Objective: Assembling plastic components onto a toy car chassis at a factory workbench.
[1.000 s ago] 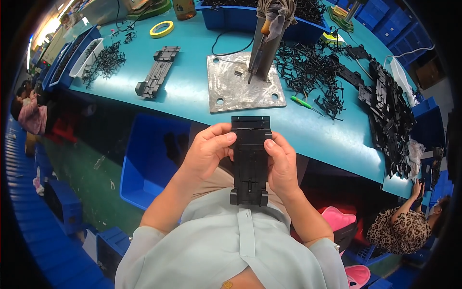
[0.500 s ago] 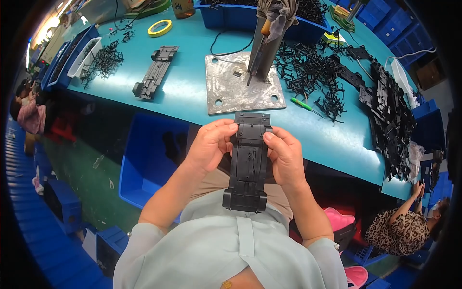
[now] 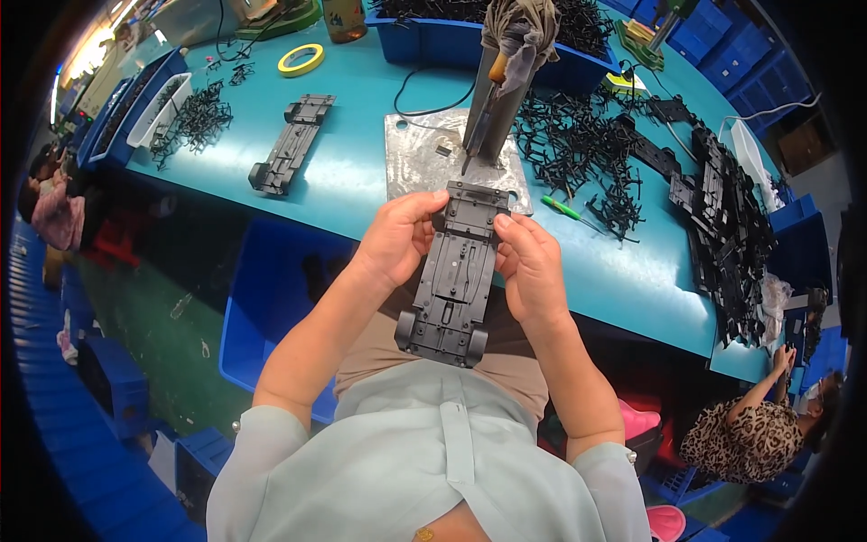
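1. a teal worktable (image 3: 361,181) curves across the upper half of the view, its near edge just beyond the person's hands.
2. blue plastic bins ring the scene: one long bin (image 3: 452,41) at the table's far edge holds loose black parts, and another bin (image 3: 271,298) sits on the floor below the table's near edge, to the person's left.
3. a heap of black plastic frames (image 3: 722,235) runs down the table's right side, with tangled black sprues (image 3: 578,154) beside it.
4. a grey metal plate (image 3: 420,167) lies flat near the table's middle; an upright tool wrapped in cloth (image 3: 506,72) stands on it.
5. a black toy car chassis (image 3: 452,275) is held above the person's lap, just in front of the table edge, lengthwise away from the body, its two near wheels toward the chest.
6. the left hand (image 3: 393,239) clamps the chassis' left edge, fingers curled together around it, thumb on top.
7. the right hand (image 3: 528,266) clamps the right edge likewise, fingers closed on the part.
8. a second black chassis (image 3: 291,144) lies on the table, well apart to the left.
9. a roll of yellow tape (image 3: 301,60) lies flat near the far edge.
10. a green-handled screwdriver (image 3: 567,210) lies right of the plate.
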Demonstrator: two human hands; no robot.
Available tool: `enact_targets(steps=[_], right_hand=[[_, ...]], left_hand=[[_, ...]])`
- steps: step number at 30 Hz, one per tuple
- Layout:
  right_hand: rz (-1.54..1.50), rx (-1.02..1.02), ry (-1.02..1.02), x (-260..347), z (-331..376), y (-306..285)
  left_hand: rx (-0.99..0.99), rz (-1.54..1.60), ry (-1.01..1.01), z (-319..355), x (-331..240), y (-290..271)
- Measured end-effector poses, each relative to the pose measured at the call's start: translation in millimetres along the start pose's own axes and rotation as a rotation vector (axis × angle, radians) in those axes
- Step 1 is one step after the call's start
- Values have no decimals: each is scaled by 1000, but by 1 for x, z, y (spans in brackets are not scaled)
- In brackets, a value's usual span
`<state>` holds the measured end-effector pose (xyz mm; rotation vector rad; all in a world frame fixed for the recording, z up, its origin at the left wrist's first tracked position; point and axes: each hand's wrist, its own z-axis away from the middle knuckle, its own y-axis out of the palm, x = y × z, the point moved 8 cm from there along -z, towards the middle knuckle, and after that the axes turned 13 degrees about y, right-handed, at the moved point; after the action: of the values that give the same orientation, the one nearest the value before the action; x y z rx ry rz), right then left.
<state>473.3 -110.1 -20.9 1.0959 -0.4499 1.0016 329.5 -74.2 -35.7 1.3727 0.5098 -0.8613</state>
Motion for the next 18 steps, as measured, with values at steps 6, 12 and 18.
enact_targets(steps=[6, 12, 18], right_hand=[[-8, 4, -28, 6, -4, 4], [-15, -12, -41, 9, -7, 1], [-18, -9, -44, 13, -5, 7]], left_hand=[[14, -9, 6, -12, -4, -4], [-13, -14, -11, -17, -3, -3], [-17, -16, -18, -18, -5, -3]])
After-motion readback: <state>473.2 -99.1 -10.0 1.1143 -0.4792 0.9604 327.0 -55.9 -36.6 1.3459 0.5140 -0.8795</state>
